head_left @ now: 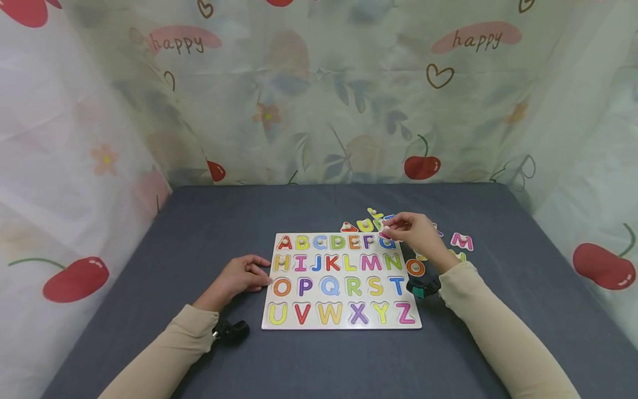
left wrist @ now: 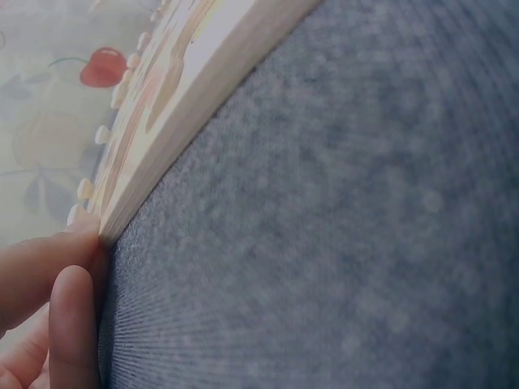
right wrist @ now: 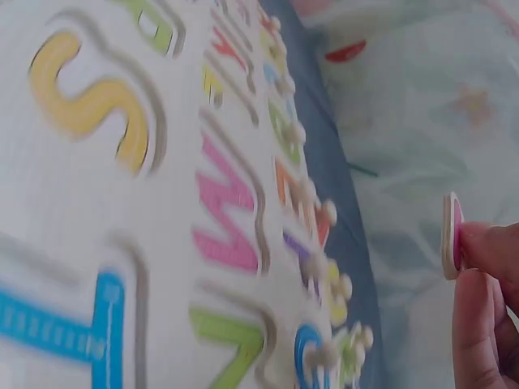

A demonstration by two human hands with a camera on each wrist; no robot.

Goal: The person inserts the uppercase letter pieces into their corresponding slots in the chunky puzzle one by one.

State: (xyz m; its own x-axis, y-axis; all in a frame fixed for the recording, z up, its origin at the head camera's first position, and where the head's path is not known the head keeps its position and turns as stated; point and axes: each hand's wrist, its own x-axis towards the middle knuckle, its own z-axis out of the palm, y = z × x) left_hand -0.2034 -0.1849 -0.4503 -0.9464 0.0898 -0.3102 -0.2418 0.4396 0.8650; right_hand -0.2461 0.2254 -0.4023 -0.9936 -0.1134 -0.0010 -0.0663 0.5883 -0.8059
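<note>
- Pink piece: pinched in my right grip, near the far edge of the letter board.
- My left grip: fingers loosely apart, touching the board's left edge.

**Printed cloth around a dark desk**

In my head view, pale cloth hangs behind the desk and along both sides. At the back I read two brown "happy" letterings over pink patches, with a heart outline below the right one. Lower down I see an orange flower, grey-blue leaves and a red cherry. Larger cherries mark both sides. The desk's blue-grey surface looks woven in my left wrist view.
</note>
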